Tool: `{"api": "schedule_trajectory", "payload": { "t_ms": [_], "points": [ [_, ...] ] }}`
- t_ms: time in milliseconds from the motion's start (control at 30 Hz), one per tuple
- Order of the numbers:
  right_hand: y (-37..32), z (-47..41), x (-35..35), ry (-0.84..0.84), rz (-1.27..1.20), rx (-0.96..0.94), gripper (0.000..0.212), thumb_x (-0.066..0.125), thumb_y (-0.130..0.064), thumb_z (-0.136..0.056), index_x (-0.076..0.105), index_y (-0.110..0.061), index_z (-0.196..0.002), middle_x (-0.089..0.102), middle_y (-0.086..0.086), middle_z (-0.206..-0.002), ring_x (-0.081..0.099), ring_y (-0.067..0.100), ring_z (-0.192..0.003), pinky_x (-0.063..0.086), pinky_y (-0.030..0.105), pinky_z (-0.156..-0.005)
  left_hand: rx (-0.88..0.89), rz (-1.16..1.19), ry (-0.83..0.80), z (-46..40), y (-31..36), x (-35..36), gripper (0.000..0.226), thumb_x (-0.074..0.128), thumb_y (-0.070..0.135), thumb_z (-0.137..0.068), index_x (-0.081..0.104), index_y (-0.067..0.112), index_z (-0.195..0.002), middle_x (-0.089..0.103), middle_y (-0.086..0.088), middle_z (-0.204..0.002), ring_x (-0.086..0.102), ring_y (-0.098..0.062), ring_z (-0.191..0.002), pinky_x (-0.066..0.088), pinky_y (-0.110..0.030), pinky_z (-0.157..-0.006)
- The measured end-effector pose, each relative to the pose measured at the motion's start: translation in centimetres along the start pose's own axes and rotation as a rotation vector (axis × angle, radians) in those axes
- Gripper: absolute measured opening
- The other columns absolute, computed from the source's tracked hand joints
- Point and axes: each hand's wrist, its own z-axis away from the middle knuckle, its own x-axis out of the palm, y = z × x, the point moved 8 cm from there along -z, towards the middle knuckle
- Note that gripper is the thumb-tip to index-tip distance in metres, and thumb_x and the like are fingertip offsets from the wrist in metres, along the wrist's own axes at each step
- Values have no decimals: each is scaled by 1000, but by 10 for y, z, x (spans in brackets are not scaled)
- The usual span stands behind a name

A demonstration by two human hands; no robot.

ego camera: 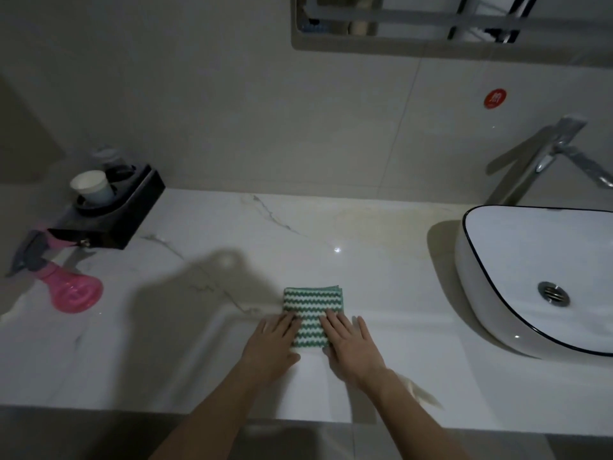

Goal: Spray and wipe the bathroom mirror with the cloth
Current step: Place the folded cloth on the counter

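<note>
Both hands lie flat on the folded cloth [311, 315], a green-and-white zigzag square near the front middle of the marble surface [381, 270]. The left hand [273, 346] covers its near-left corner and the right hand [350, 343] its near-right corner. The fingers [331, 322] of both are stretched out and pressed down, gripping nothing, and they hide the cloth's near edge. The forearms run off the bottom of the view.

The pink spray bottle [71, 290] lies tipped on its side at the far left, well apart from the cloth. Its dark trigger head is blurred and partly tucked under a black tray [132, 207]. That tray carries a white cup [93, 185] and some dark items too dim to make out.

Only the lower edge of the mirror [431, 31] shows, cut off by the top of the frame. At the right a white basin [497, 260] with a dark rim runs out of view, with its drain [553, 292] visible and a chrome tap [560, 151] behind it. A round red sticker [495, 98] on the wall tile has writing too small to read.
</note>
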Motion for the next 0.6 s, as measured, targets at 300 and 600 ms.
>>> {"api": "schedule_trajectory", "payload": {
  "t_ms": [300,600],
  "points": [
    [-2,19,10,-90,-34,-8,62,32,-51,-74,73,-19,-108,69,-1,-115,67,15,-102,54,42,-82,-38,-6,-40,26,0,5,66,29,40,-99,-3,13,-149,-9,-6,-159,-3,-23,-146,1,-42,-118],
    [-29,2,-40,-29,46,-88,71,18,-55,-88,68,-14,-117,64,3,-123,64,20,-109,7,36,-112,-236,43,72,72,-61,-35,63,30,42,-98,-1,20,-150,-9,-3,-159,-2,-19,-146,1,-39,-117]
  ]
}}
